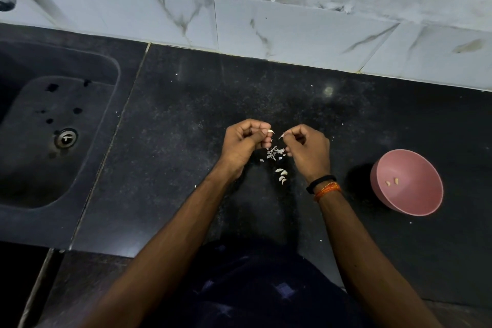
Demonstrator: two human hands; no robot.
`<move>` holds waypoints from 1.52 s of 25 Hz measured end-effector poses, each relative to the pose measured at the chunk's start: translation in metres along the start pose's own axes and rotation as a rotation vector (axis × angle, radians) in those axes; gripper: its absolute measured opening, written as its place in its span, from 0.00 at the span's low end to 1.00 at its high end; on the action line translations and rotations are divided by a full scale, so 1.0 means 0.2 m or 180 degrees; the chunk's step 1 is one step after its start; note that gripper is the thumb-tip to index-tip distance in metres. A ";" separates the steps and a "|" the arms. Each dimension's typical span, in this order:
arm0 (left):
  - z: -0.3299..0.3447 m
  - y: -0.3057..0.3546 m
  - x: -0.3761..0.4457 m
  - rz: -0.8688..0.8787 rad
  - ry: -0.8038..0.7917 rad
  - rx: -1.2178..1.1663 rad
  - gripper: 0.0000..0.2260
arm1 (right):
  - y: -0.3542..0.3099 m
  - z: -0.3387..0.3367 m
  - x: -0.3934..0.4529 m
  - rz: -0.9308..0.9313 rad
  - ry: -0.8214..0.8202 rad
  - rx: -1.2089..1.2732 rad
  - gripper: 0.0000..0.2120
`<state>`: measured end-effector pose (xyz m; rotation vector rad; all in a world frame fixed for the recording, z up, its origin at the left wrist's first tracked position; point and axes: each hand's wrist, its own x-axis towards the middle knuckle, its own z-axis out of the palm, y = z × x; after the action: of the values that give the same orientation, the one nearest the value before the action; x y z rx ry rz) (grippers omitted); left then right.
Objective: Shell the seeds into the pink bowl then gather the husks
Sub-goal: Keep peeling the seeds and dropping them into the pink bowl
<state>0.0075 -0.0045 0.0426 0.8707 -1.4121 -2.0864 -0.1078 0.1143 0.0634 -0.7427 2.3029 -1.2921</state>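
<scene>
- The left hand [243,141] hangs above the counter [186,168], well to the left of the bowl [406,182], its fingers curled and pinching a pale seed [270,131] at the fingertips.
- The right hand [306,148] sits between the left hand and the bowl, fingers curled too, pinching a thin sliver of husk [282,136] just beside the seed; the two pieces stand slightly apart.
- That right wrist carries a black band [320,184] and an orange thread [328,190].
- Husks [274,153] lie in a small loose heap on the counter below the gap between the hands, left of the bowl.
- A few whole seeds [282,176] lie in a short row just nearer the person than the heap, still left of the bowl and well apart from it.
- The pink bowl stands upright on the counter, right of the right wrist, and holds two shelled kernels [392,182] on its inner floor.
- Small white specks are scattered over the black counter around the bowl and the hands.
- A dark sink [40,181] with a metal drain [65,137] lies far left of the bowl, beyond the left hand.
- A wall [266,29] of white marbled tiles runs behind the bowl along the counter's far edge.
</scene>
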 end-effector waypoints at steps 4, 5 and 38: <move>0.00 0.00 0.00 -0.0014 0.0047 0.0067 0.05 | 0.01 -0.01 0.01 -0.0209 0.0005 -0.0635 0.05; 0.00 0.00 0.00 -0.0019 0.0055 0.0100 0.05 | 0.02 -0.01 0.01 -0.0224 -0.0026 -0.0721 0.05; -0.01 0.05 -0.01 -0.0855 -0.0273 -0.0471 0.07 | -0.04 -0.01 0.00 0.0116 -0.0505 0.0772 0.07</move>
<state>0.0108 -0.0077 0.0525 0.9645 -1.2184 -2.4201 -0.1056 0.1117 0.0714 -0.6901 1.9830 -1.4105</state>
